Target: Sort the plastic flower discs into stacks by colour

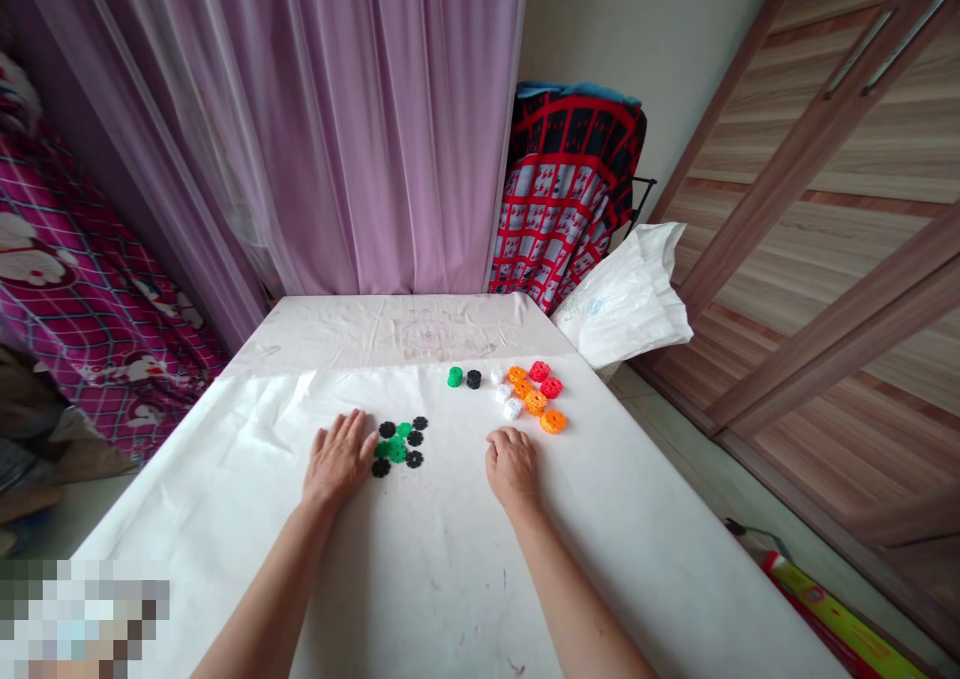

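Observation:
My left hand (339, 456) lies flat on the white table cover (420, 549), fingers stretched out, just left of a loose cluster of green and black snap discs (399, 443). My right hand (512, 464) rests on the cover with its fingers curled under, holding nothing I can see. A little beyond my right hand sit small stacks of white discs (507, 394), orange discs (535, 403) and red discs (545, 379). A green stack (454, 376) and a black stack (473, 379) stand side by side farther back.
The table's far end (390, 324) meets purple curtains (330, 119). A red patterned cloth (566, 189) and a white plastic bag (630, 294) sit past the right corner. Wooden wardrobe doors (840, 209) are at right, a pink bed (82, 269) at left.

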{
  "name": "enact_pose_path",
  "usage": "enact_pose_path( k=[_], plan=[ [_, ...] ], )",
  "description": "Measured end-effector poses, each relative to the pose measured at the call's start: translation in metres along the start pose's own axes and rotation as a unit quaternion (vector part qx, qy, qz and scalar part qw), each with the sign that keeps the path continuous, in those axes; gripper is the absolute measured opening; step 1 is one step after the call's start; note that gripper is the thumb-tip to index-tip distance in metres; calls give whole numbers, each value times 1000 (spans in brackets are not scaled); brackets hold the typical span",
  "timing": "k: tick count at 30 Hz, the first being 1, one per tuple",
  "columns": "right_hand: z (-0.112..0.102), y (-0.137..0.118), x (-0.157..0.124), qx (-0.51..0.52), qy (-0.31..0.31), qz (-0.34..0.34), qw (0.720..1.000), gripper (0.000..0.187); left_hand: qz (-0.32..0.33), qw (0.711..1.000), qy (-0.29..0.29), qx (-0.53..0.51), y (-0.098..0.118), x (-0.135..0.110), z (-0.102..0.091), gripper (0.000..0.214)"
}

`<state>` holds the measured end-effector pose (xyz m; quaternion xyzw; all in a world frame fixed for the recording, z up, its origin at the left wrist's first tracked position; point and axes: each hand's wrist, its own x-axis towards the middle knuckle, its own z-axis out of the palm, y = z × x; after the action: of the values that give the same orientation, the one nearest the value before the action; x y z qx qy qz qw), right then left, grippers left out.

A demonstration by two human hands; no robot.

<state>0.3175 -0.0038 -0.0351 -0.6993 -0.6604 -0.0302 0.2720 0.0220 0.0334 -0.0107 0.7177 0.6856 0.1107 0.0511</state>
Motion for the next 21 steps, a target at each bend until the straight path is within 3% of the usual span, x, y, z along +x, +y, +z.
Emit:
enact_pose_path(
  k=[6, 9, 12, 17, 21],
  plan=[
    [-7, -7, 1, 8, -24, 13, 1000, 23, 65, 998, -20, -20, 58, -9, 22, 71],
    [-9, -7, 2, 6, -39, 19, 999, 23, 80, 993, -15, -84, 66, -8, 25, 68],
    [-10, -7, 0, 10, -45, 17, 999, 24, 55, 993, 10, -106, 49, -5, 19, 58],
    [-4, -10, 1, 25, -33, -32, 999, 20, -9, 995, 56, -84, 0, -12, -2, 45],
    [7, -22, 17, 72, -25, -95, 993, 16, -19, 995, 67, -68, -14, -16, -10, 41]
  ],
)
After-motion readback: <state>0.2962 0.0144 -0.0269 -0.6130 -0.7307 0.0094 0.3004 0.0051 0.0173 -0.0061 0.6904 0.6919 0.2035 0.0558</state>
